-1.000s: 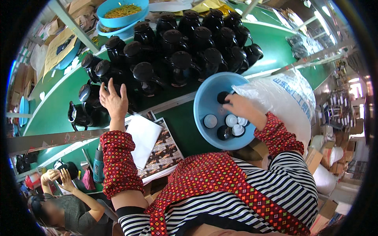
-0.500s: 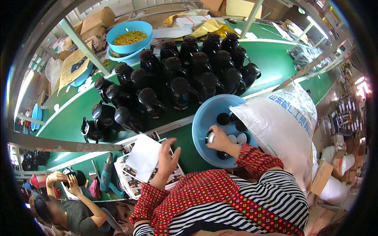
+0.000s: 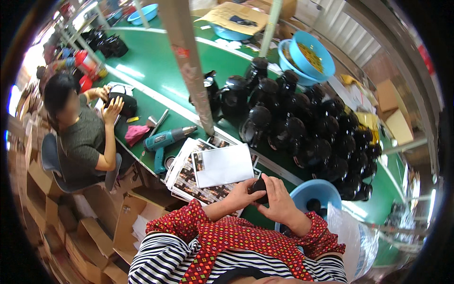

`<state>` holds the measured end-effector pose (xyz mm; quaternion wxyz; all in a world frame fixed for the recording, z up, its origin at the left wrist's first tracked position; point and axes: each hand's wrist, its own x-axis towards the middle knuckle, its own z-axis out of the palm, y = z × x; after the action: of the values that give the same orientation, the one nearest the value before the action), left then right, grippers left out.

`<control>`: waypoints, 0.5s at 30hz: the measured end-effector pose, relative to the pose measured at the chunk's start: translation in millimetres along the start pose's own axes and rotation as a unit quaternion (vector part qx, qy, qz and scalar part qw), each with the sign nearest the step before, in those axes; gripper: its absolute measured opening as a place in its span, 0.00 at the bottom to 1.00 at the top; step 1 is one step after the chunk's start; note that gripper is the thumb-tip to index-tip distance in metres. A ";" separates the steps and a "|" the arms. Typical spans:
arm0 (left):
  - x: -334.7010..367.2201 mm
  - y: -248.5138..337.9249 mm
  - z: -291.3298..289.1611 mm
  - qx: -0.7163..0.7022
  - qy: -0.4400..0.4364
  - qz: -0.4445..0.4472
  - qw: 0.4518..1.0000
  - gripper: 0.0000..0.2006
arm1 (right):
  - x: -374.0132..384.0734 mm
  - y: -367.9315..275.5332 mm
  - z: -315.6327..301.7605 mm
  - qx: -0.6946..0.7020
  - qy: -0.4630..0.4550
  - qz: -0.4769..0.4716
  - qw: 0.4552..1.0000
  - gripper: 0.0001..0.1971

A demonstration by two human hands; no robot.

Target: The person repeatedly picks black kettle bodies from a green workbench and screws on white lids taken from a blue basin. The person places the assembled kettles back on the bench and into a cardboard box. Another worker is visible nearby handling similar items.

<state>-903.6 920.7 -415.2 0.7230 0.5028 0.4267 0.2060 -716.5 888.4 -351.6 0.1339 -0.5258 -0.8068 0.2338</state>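
Observation:
My left hand (image 3: 240, 194) and my right hand (image 3: 280, 200) are closed together on a black round lid (image 3: 258, 189) in front of my body. The fingers cover much of its rim. Right behind them lies a blank white sheet (image 3: 222, 165) on a stack of printed picture sheets (image 3: 185, 176). By my right forearm stands a blue basin (image 3: 326, 185) with several more black lids (image 3: 313, 205) in it. Past the sheets, glossy black jugs (image 3: 289, 131) with handles stand crowded on the green bench.
A teal heat gun (image 3: 163, 142) lies left of the sheets, near a pink cloth (image 3: 136, 134). A metal post (image 3: 187, 61) rises between it and the jugs. A co-worker (image 3: 85, 135) sits at left. Cardboard boxes (image 3: 135, 215) fill the lower left; a plastic sack (image 3: 350, 236) leans right.
My right hand has come out of the basin with the lid. My left hand, open over the sheets before, now grips it too. The view has turned left.

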 end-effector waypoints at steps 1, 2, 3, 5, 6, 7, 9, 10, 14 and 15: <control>-3.3 8.7 -9.3 0.024 -0.001 -0.030 0.999 0.23 | 15.1 -5.1 -9.3 0.006 -0.019 -0.020 1.000 0.44; -4.4 2.5 -17.4 -0.020 0.017 -0.003 1.000 0.23 | 32.8 -9.0 -19.8 0.020 -0.045 -0.027 0.998 0.43; -4.6 -7.7 -25.6 -0.063 0.034 0.024 0.997 0.23 | 53.2 -12.4 -30.4 0.033 -0.070 -0.033 0.996 0.42; -2.1 -32.9 -42.1 -0.170 0.111 0.123 0.971 0.24 | 97.7 -10.9 -45.5 0.021 -0.069 -0.045 0.996 0.39; -7.2 -35.5 -57.5 -0.031 0.194 0.127 0.972 0.23 | 123.4 -3.9 -54.7 0.002 -0.023 -0.087 0.996 0.37; -7.6 -49.7 -73.2 0.102 0.283 0.178 0.937 0.23 | 151.7 -0.6 -65.9 -0.005 0.004 -0.100 0.995 0.37; -6.7 -82.7 -102.7 0.286 0.397 0.188 0.852 0.22 | 206.7 7.2 -82.4 0.021 0.036 -0.091 0.995 0.37; -8.0 -96.6 -115.3 0.337 0.424 0.155 0.826 0.22 | 237.0 17.3 -88.2 -0.004 0.052 -0.132 0.990 0.37; -12.7 -138.8 -130.1 0.450 0.389 0.089 0.799 0.29 | 355.1 20.7 -72.3 -0.051 0.023 -0.148 0.987 0.36; -9.9 -151.2 -131.0 0.459 0.363 0.075 0.808 0.33 | 378.1 12.7 -62.2 0.033 -0.016 -0.160 0.987 0.36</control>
<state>-1036.8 923.8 -564.7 0.1828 0.6951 0.6638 0.2068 -833.2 1251.8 -316.3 0.1742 -0.3818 -0.8742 0.2441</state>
